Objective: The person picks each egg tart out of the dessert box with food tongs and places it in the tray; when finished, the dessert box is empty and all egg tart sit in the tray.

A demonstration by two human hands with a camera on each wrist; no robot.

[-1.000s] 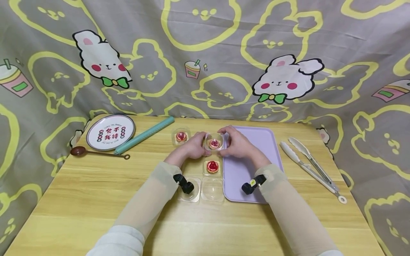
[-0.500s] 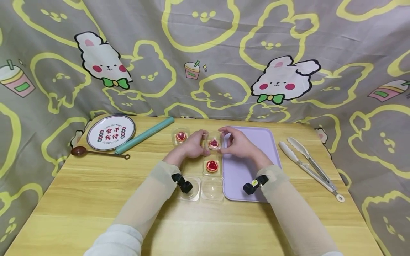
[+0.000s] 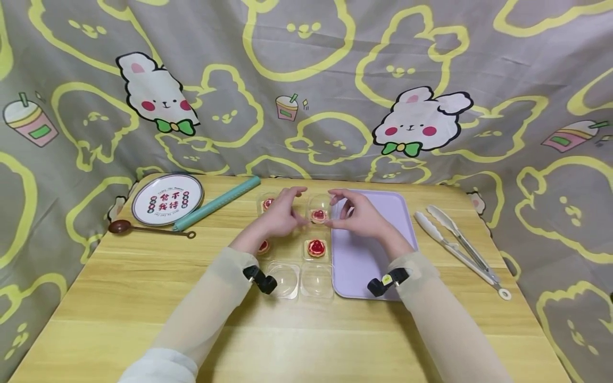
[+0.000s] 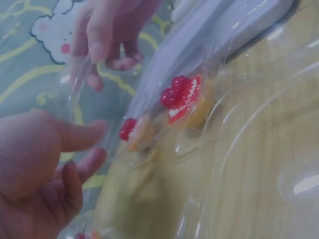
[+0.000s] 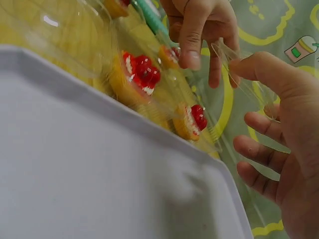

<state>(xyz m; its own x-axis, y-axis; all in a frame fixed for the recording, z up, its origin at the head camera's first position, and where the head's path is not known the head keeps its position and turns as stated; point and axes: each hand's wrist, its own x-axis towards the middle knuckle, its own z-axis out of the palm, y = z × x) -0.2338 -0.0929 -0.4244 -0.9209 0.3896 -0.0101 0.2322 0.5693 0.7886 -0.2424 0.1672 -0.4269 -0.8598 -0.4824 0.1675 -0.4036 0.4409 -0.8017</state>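
Note:
A clear domed plastic lid (image 3: 319, 201) is tilted above a red-topped tart (image 3: 318, 215) in a clear plastic box. My right hand (image 3: 359, 213) pinches the lid at its edge between thumb and fingers, best seen in the right wrist view, where the lid (image 5: 244, 79) shows edge-on. To the left of the lid, my left hand (image 3: 279, 215) has its thumb and fingers spread, with a gap before the lid in the left wrist view. Nearer me sits another tart (image 3: 316, 248) in a clear box. Two more tarts are partly hidden by the left hand and arm.
Two clear domed pieces (image 3: 317, 281) lie in the front row. A lilac tray (image 3: 369, 282) stands right of the boxes, with tongs (image 3: 462, 247) further right. At left are a round plate (image 3: 167, 199), a teal stick (image 3: 217, 204) and a brown spoon (image 3: 148, 230).
My left hand has let go of the lid and moved left with fingers spreading, uncovering part of the tart below it. The right hand still holds the lid near the same spot.

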